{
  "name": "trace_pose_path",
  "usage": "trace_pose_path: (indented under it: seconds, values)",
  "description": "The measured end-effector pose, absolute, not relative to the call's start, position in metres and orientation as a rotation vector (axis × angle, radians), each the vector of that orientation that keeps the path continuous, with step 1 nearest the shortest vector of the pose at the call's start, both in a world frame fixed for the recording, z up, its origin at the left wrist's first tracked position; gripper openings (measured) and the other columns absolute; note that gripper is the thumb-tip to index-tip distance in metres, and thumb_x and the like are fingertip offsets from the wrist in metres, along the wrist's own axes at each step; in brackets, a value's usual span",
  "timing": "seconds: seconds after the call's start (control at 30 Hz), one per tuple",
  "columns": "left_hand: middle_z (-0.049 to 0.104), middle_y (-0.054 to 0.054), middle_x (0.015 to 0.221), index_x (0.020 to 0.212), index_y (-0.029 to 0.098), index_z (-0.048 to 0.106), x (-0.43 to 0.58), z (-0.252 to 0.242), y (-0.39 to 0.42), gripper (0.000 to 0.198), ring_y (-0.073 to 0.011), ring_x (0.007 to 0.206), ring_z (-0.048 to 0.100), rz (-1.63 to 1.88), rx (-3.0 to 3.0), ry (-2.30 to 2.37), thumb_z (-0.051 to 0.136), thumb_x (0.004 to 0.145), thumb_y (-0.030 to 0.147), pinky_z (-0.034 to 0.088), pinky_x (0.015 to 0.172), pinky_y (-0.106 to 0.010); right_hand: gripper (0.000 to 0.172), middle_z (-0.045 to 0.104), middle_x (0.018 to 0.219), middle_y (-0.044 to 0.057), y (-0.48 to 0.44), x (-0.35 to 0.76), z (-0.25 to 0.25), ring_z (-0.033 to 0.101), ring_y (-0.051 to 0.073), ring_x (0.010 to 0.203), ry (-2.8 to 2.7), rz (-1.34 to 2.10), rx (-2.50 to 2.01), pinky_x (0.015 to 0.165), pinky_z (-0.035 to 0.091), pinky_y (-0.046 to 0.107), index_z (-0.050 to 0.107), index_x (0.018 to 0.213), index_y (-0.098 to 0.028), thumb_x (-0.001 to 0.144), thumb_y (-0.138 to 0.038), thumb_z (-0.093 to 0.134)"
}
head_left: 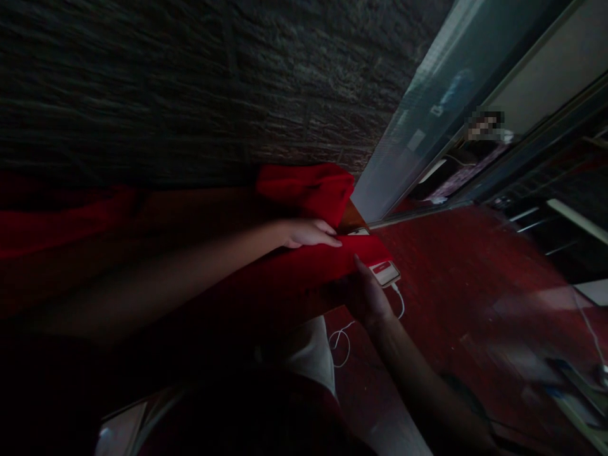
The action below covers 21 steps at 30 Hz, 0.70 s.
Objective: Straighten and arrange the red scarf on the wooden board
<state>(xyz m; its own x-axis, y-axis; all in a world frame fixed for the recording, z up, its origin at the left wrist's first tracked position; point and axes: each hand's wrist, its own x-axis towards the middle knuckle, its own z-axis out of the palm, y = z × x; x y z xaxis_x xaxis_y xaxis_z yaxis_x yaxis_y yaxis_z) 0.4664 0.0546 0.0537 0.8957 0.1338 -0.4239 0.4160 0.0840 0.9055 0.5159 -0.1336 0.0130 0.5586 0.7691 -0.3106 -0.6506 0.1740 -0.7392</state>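
Observation:
A strip of red cloth (304, 269), seemingly folded, lies along a wooden table under my hands. My left hand (308, 233) is closed at its far edge, with a fingertip pressed onto the cloth. At the near edge my right hand (368, 294) grips the cloth, its thumb on top and the other fingers in shadow. Partly covered by the strip's right end is a phone (386, 273), its screen lit and a white cable (401, 301) plugged in. Beyond my left hand sits a bunched red cloth (304, 187).
A dark, rough stone wall (190, 88) backs the wooden table (199, 206). More red cloth (57, 218) lies at the far left. Past the table's right end is a red floor (441, 272). A person (468, 164) is near the doorway at the upper right.

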Motion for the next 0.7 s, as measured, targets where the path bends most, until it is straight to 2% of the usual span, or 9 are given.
trace_pose_path:
  seconds: [0.2, 0.27, 0.37, 0.43, 0.53, 0.7]
  values:
    - [0.075, -0.01, 0.099, 0.1, 0.013, 0.07, 0.473, 0.047, 0.051, 0.03, -0.0216, 0.091, 0.069, -0.202, 1.811, 0.353, 0.069, 0.078, 0.034, 0.051, 0.083, -0.031, 0.027, 0.075, 0.103, 0.0, -0.134, 0.513, 0.007, 0.069, 0.018, 0.102, -0.036, 0.89, -0.873, 0.093, 0.059, 0.034, 0.069, 0.104, -0.025, 0.079, -0.018, 0.074]
    - [0.073, -0.01, 0.103, 0.109, 0.012, 0.066, 0.462, 0.045, 0.046, 0.032, -0.0209, 0.092, 0.068, 0.023, 2.061, 0.313, 0.064, 0.084, 0.032, 0.051, 0.083, -0.031, 0.021, 0.075, 0.102, 0.0, -0.139, 0.513, 0.004, 0.069, 0.017, 0.101, -0.026, 0.893, -0.86, 0.093, 0.059, 0.032, 0.07, 0.101, -0.024, 0.08, -0.018, 0.073]
    - [0.068, -0.012, 0.115, 0.124, 0.012, 0.059, 0.436, 0.043, 0.031, 0.037, -0.0215, 0.102, 0.064, 0.486, 2.393, 0.247, 0.059, 0.091, 0.03, 0.05, 0.092, -0.036, 0.012, 0.075, 0.1, 0.002, -0.149, 0.51, 0.0, 0.069, 0.016, 0.098, -0.026, 0.947, -0.869, 0.092, 0.058, 0.03, 0.071, 0.091, -0.022, 0.08, -0.018, 0.071]
    - [0.065, -0.012, 0.119, 0.12, 0.014, 0.063, 0.419, 0.043, 0.018, 0.03, -0.023, 0.109, 0.06, 0.651, 2.585, 0.204, 0.056, 0.094, 0.028, 0.047, 0.098, -0.038, 0.01, 0.075, 0.097, 0.003, -0.153, 0.507, -0.002, 0.07, 0.017, 0.095, -0.03, 0.948, -0.898, 0.093, 0.058, 0.03, 0.071, 0.085, -0.02, 0.076, -0.015, 0.072]
    - [0.068, -0.007, 0.106, 0.104, 0.016, 0.071, 0.403, 0.04, 0.001, 0.019, -0.0205, 0.101, 0.062, 0.651, 2.703, 0.128, 0.058, 0.095, 0.025, 0.049, 0.093, -0.035, 0.01, 0.074, 0.092, 0.005, -0.154, 0.507, -0.004, 0.07, 0.017, 0.091, -0.04, 0.927, -0.933, 0.09, 0.06, 0.031, 0.069, 0.081, -0.019, 0.074, -0.013, 0.073]
    - [0.07, -0.006, 0.102, 0.103, 0.017, 0.074, 0.4, 0.03, -0.014, 0.02, -0.0205, 0.096, 0.065, 0.577, 2.716, 0.155, 0.068, 0.089, 0.03, 0.051, 0.089, -0.033, 0.009, 0.071, 0.083, 0.002, -0.149, 0.514, -0.007, 0.069, 0.014, 0.079, -0.061, 0.886, -0.996, 0.079, 0.061, 0.025, 0.067, 0.078, -0.02, 0.074, -0.016, 0.075]
